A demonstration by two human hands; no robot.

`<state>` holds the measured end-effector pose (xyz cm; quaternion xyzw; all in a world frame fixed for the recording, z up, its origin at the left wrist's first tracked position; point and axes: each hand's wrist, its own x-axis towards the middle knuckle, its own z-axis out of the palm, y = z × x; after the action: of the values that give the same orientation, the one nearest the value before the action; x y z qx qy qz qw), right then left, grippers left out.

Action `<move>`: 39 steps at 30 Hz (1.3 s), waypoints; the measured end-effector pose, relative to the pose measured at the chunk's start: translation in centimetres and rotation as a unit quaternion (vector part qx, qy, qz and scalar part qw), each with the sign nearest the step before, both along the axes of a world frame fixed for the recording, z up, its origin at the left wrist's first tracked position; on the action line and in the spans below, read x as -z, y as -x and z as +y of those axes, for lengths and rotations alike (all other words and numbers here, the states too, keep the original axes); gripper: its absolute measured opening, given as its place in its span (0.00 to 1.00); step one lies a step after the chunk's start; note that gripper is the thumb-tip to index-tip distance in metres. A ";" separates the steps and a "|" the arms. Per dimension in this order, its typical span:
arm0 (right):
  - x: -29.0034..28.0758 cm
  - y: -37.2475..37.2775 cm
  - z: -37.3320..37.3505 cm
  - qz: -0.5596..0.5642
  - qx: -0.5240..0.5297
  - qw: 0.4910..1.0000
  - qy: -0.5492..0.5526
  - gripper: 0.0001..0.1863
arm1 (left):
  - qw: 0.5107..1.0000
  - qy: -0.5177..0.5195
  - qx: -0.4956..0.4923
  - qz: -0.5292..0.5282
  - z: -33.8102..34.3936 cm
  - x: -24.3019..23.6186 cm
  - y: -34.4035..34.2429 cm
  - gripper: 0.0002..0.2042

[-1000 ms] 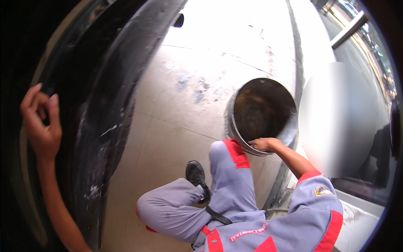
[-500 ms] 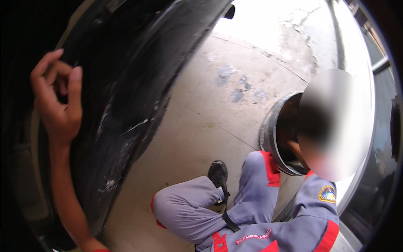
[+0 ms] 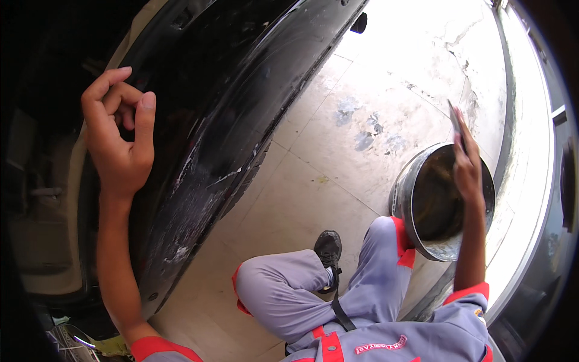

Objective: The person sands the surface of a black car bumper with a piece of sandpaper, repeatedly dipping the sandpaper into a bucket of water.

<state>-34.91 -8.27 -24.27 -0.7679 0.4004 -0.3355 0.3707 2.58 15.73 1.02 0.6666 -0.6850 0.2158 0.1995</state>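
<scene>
My left hand (image 3: 119, 130) is at the black car body panel (image 3: 214, 114), fingers bent but apart and holding nothing; I cannot tell whether it touches the panel. The panel's lower part shows pale scuffs and scratches. My right hand (image 3: 468, 163) is raised over a round metal bucket (image 3: 416, 238), gripping a thin, flat grey piece (image 3: 452, 113) that I cannot make out further. The bucket stands beside my right knee (image 3: 381, 226), its inside dark.
The tiled floor (image 3: 307, 175) lies between the car and a pale, glaring strip along the right, with dark glass (image 3: 543, 247) beyond. My shoe (image 3: 327, 247) rests on the tiles. A small dark cylinder (image 3: 359, 23) projects from under the car at the top.
My right hand has risen from inside the bucket, with the flat piece now visible. My left hand sits farther right in the picture, its shape much the same.
</scene>
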 end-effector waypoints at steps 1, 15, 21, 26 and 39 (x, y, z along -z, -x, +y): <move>-1.6 -2.8 0.6 -0.053 -0.012 0.998 0.012 0.25 | 1.000 0.004 0.000 0.002 -0.2 0.2 0.0 0.17; -6.6 -27.7 21.0 -0.403 -0.087 0.905 0.104 0.37 | 0.999 0.004 -0.034 0.032 0.7 0.0 0.1 0.18; -7.8 -27.8 24.3 -0.406 -0.084 0.908 0.052 0.34 | 0.998 0.035 -0.015 0.050 -0.1 0.9 -0.2 0.18; -9.3 -28.7 18.8 -0.409 -0.034 0.906 0.099 0.32 | 0.999 0.037 -0.024 0.024 1.1 0.0 -0.4 0.18; -10.9 -28.5 16.9 -0.409 -0.023 0.909 0.071 0.37 | 0.999 0.026 -0.023 0.042 -1.0 0.8 0.8 0.14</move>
<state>-6.42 8.64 -13.38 -0.5967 0.1705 -0.6394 0.4539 1.79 14.73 0.25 0.6851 -0.6547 0.2102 0.2406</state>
